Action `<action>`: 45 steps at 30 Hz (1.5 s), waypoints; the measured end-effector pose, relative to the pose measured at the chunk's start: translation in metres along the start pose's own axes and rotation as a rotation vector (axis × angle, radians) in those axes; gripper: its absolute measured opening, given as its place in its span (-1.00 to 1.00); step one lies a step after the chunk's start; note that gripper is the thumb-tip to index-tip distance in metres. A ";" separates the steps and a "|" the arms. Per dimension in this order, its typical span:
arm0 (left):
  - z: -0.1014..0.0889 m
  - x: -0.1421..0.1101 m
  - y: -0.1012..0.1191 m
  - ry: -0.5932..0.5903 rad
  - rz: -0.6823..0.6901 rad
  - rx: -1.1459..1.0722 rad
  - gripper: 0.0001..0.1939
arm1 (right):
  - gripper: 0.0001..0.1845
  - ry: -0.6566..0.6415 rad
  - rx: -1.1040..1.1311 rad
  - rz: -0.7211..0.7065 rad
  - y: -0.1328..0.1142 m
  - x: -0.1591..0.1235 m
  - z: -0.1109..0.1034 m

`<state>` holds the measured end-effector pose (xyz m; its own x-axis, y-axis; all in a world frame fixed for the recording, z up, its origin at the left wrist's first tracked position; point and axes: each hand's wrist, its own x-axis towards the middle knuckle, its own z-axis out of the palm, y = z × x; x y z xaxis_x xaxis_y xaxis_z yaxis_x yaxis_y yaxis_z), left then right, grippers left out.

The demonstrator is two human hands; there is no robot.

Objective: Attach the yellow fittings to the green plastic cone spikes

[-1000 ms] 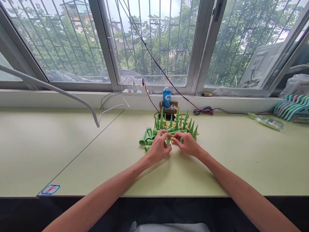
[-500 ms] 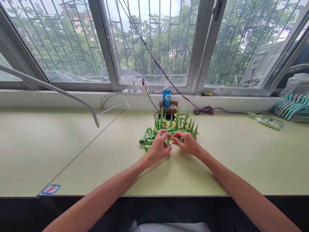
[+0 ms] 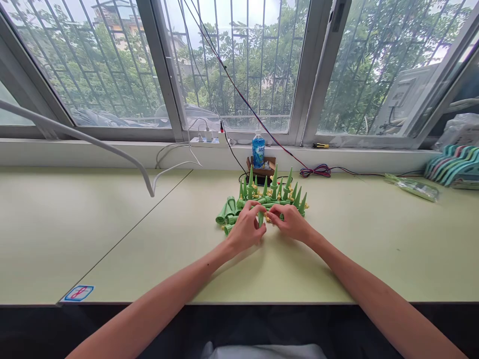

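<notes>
Both hands meet over the pale green table (image 3: pixel 337 249), just in front of a pile of green cone-shaped plastic spikes (image 3: pixel 275 192). My left hand (image 3: pixel 247 227) is closed around one green cone (image 3: pixel 260 218), which points down between the hands. My right hand (image 3: pixel 292 222) pinches a small yellow part against that cone; the part is mostly hidden by the fingers. Several cones stand upright behind the hands, and others lie flat at the left (image 3: pixel 226 212).
A blue-labelled bottle (image 3: pixel 258 148) stands on a brown box (image 3: pixel 262 169) at the back. Red and black wires (image 3: pixel 316 172) run from the window. A white cable (image 3: pixel 112 149) crosses the left. Teal hangers (image 3: pixel 454 164) and a plastic bag (image 3: pixel 411 188) lie far right.
</notes>
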<state>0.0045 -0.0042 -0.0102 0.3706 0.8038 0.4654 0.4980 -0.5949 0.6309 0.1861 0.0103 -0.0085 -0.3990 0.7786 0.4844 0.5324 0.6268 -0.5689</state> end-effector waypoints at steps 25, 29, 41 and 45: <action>-0.001 -0.001 0.000 -0.005 -0.006 -0.011 -0.74 | -0.73 0.005 -0.020 -0.009 0.002 -0.001 0.001; -0.001 -0.001 0.002 -0.006 -0.009 -0.015 -0.75 | -0.77 0.012 -0.014 -0.016 0.001 0.000 0.000; -0.001 -0.001 0.000 -0.004 -0.004 -0.014 -0.73 | -0.75 -0.001 -0.018 -0.016 0.001 -0.001 0.001; -0.001 -0.001 0.000 -0.006 -0.008 -0.013 -0.74 | -0.74 -0.003 -0.020 -0.014 0.001 -0.001 0.000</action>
<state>0.0034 -0.0046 -0.0105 0.3710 0.8086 0.4566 0.4907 -0.5882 0.6428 0.1866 0.0102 -0.0092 -0.4085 0.7699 0.4903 0.5414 0.6369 -0.5489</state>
